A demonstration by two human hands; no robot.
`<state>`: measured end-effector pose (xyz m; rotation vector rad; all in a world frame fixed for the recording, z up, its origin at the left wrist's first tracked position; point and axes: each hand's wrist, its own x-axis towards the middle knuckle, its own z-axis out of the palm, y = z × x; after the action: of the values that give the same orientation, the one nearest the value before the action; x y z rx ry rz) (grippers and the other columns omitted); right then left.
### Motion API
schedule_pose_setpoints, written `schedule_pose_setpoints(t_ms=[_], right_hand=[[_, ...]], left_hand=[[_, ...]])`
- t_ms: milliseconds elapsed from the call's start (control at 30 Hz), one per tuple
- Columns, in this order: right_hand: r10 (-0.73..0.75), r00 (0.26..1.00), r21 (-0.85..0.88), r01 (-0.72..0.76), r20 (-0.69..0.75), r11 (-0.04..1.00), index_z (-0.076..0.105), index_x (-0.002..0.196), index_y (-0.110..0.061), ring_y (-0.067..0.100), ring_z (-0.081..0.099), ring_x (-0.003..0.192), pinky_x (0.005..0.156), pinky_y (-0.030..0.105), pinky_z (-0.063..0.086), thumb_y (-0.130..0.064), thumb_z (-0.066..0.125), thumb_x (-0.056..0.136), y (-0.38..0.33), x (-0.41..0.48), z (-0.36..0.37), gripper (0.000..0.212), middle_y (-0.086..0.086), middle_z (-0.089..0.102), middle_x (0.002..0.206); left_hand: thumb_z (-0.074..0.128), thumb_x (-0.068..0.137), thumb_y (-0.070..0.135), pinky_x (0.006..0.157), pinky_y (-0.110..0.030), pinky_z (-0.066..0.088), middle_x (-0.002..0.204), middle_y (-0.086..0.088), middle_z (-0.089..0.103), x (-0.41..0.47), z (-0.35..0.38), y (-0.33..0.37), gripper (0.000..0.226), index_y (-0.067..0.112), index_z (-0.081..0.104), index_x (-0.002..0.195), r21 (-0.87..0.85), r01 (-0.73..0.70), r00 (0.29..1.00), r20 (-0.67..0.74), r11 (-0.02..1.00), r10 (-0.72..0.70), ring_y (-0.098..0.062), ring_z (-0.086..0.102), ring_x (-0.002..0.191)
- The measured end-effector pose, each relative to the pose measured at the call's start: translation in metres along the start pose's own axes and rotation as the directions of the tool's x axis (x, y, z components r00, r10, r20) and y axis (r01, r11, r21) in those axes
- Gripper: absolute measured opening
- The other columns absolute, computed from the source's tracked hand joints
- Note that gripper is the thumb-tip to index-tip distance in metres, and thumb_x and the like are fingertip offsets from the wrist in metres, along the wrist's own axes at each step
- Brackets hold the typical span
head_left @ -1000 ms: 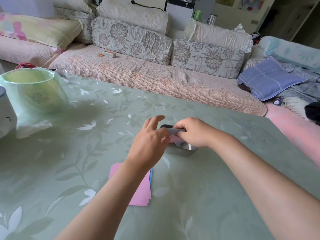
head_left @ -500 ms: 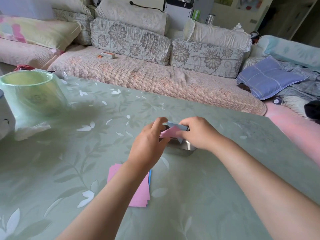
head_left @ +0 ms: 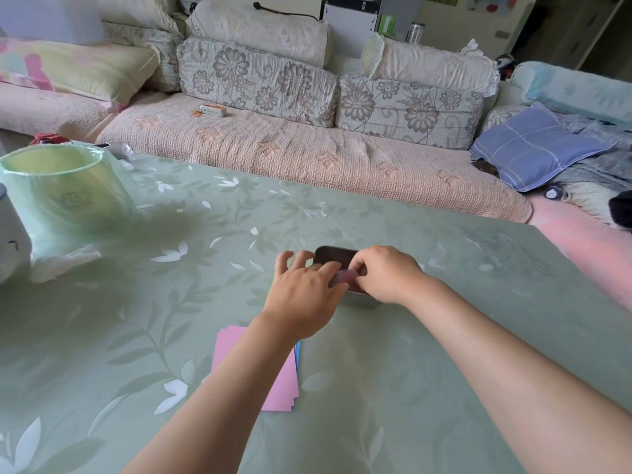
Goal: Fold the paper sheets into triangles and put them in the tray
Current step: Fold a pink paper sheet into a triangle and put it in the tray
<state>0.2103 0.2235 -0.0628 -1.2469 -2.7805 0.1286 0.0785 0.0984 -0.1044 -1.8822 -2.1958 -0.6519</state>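
Both hands meet over the metal tray (head_left: 333,255), left hand (head_left: 304,297) and right hand (head_left: 388,273) pinching 1 folded pink piece (head_left: 343,277) together, likely to seat it inside, while the unfolded pink stack (head_left: 273,374) waits nearer.

Hands at the tray, mid-table

The small metal tray (head_left: 333,256) sits on the leaf-patterned green table (head_left: 171,302), with the left hand (head_left: 302,295) and right hand (head_left: 386,273) over its near side. The stack of pink paper sheets (head_left: 284,384) lies nearer, under the left forearm. The green plastic-lined bin (head_left: 65,189) stands far left; the sofa (head_left: 307,155) runs behind the table.
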Motion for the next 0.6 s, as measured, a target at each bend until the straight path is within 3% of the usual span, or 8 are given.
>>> schedule_pose_setpoints(t_ms=[100, 200, 333, 467, 600], right_hand=[[-0.005, 0.998, -0.003, 0.005, -0.058, 1.0, 0.069, 0.1, -0.037, 0.021, 0.061, 0.093, 0.067, 0.029, 0.036, -0.047, 0.06, 0.089, 0.001, 0.001, 0.002, 0.016, -0.011, 0.06, 0.089], [0.023, 0.997, 0.023, -0.021, -0.073, 1.0, 0.069, 0.096, -0.035, 0.02, 0.058, 0.089, 0.069, 0.028, 0.037, -0.05, 0.06, 0.09, -0.002, 0.004, 0.003, 0.018, -0.011, 0.062, 0.089], [0.042, 0.997, -0.037, -0.045, -0.06, 0.998, 0.065, 0.087, -0.035, 0.022, 0.062, 0.096, 0.071, 0.029, 0.036, -0.045, 0.058, 0.089, -0.009, 0.01, 0.008, 0.012, -0.007, 0.068, 0.095], [0.054, 0.996, -0.08, -0.059, -0.068, 0.995, 0.065, 0.1, -0.034, 0.023, 0.062, 0.103, 0.073, 0.03, 0.037, -0.04, 0.059, 0.088, -0.015, 0.019, 0.01, 0.014, -0.003, 0.069, 0.105], [0.059, 0.984, -0.145, -0.084, -0.167, 0.986, 0.058, 0.107, -0.024, 0.027, 0.065, 0.099, 0.072, 0.032, 0.042, -0.039, 0.066, 0.083, -0.016, 0.019, 0.013, 0.029, 0.001, 0.068, 0.102]], left_hand=[[0.049, 0.095, 0.046, 0.107, -0.04, 0.027, 0.143, 0.006, 0.045, 0.002, -0.002, -0.002, 0.052, 0.029, 0.04, 0.143, -0.242, 0.077, 0.995, -0.045, 0.967, -0.09, -0.021, 0.045, 0.128], [0.062, 0.089, 0.041, 0.097, -0.031, 0.042, 0.146, 0.002, 0.036, 0.003, -0.003, -0.004, 0.068, 0.023, 0.032, 0.148, -0.556, 0.263, 0.962, 0.092, 0.789, -0.256, -0.017, 0.05, 0.125], [0.064, 0.086, 0.037, 0.084, -0.023, 0.04, 0.121, 0.006, 0.055, -0.001, 0.001, -0.008, 0.046, 0.03, 0.049, 0.129, -0.609, 0.337, 0.941, 0.191, 0.718, -0.28, -0.013, 0.059, 0.106], [0.064, 0.087, 0.039, 0.08, -0.021, 0.039, 0.112, 0.008, 0.054, -0.001, 0.001, -0.009, 0.042, 0.032, 0.053, 0.127, -0.606, 0.32, 0.947, 0.176, 0.728, -0.27, -0.012, 0.059, 0.101], [0.063, 0.089, 0.041, 0.079, -0.023, 0.04, 0.109, 0.007, 0.054, -0.001, 0.0, -0.01, 0.04, 0.029, 0.054, 0.125, -0.577, 0.314, 0.949, 0.18, 0.754, -0.258, -0.013, 0.06, 0.099]])
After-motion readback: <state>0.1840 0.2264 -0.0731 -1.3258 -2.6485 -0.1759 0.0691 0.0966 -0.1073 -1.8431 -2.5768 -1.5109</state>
